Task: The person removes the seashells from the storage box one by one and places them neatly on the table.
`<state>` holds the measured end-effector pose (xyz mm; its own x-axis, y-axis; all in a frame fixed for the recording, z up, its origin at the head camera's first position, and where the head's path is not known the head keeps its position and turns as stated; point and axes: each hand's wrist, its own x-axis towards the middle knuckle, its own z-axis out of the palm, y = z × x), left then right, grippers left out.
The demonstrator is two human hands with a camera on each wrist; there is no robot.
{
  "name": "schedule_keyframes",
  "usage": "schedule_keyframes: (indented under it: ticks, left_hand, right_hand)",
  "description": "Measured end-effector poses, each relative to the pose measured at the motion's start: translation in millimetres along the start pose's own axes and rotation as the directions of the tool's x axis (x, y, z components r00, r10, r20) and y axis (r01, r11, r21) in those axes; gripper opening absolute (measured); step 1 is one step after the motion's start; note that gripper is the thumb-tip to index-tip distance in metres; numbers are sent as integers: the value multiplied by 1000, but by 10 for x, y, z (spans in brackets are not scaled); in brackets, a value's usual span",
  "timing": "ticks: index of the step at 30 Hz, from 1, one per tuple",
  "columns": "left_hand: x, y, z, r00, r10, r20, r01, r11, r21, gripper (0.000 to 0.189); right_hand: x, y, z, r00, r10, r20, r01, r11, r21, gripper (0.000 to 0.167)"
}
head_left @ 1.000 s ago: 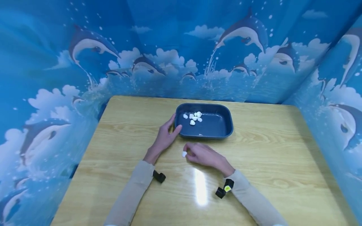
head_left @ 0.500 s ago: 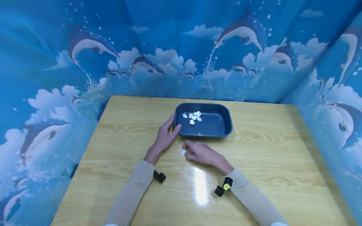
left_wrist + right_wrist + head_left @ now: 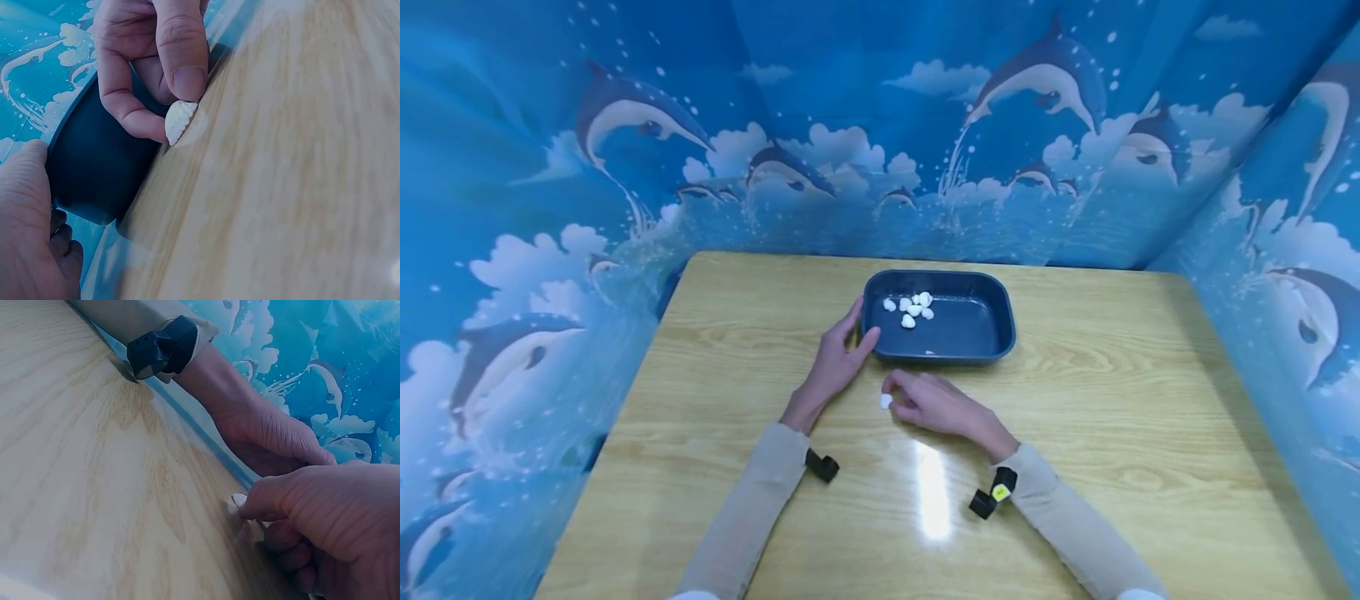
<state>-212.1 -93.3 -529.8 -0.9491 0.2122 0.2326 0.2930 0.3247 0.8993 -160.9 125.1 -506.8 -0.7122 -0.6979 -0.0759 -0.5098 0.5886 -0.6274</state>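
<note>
– Grip of the right hand [image 3: 936, 405]: clamped?
– Yes, it pinches a white shell [image 3: 886, 402] at frame centre.
– Which way is the blue basin [image 3: 967, 323]?
– Above the shell and rightward, long axis left to right; the left hand [image 3: 837, 360], nearer, holds its left end.
– Writing?
– Yellow label [image 3: 1001, 492] on the wrist camera [image 3: 982, 504], lower right of centre; unreadable.

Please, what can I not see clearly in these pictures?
Head view: surface details of the small white pieces in the dark-blue rectangular container; too small.
Left wrist view: the container's inside, hidden by its outer wall; part of the left hand, cut off by the picture edges.
Right wrist view: most of the ridged white piece, hidden by the right hand.
</note>
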Motion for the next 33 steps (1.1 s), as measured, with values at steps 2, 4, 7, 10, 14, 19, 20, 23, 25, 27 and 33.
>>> schedule_keyframes:
  ticks: [2,4,7,10,14,19,20,23,25,27,33]
  left_hand:
    - [-10,-6,-14,1000,0,-4,0,1000,-4,71]
    - [-17,-17,-22,1000,3,-6,-3,1000,-5,71]
    - [-27,-22,-31,1000,6,-10,-6,1000,-4,71]
    - [-38,-21,-37,1000,8,-13,-8,1000,-2,71]
    - [-39,-24,-30,1000,17,-14,-17,1000,4,72]
    - [-36,-18,-14,1000,16,-10,-16,1000,1,73]
    - [-31,-16,-11,1000,17,-9,-17,1000,3,73]
    - [-6,-9,-10,1000,27,-4,-27,1000,4,73]
    - [11,-8,-14,999,35,-2,-35,999,5,73]
    - [18,-2,-20,999,34,-2,-34,999,0,72]
    - [0,10,-28,1000,12,13,-12,1000,-10,72]
  right_hand:
    - [7,-16,-4,1000,-2,12,2,1000,5,27]
    - [7,-34,-16,1000,-5,27,4,1000,9,28]
    - [0,-73,-53,999,-13,51,13,1000,11,29]
    - [-17,-111,-104,997,-27,69,27,1000,-6,29]
    - [-54,-158,-191,997,-25,67,25,1000,4,32]
    - [-99,-213,-360,999,-31,34,29,998,49,28]
    - [-106,-225,-409,999,-43,15,42,998,56,27]
    - [-113,-239,-568,994,-81,-68,86,994,70,21]
    - [-111,-235,-666,985,-102,-138,113,990,79,17]
    - [-102,-212,-745,975,-107,-196,126,988,84,14]
    - [-23,-57,-877,962,-8,-273,29,997,72,15]
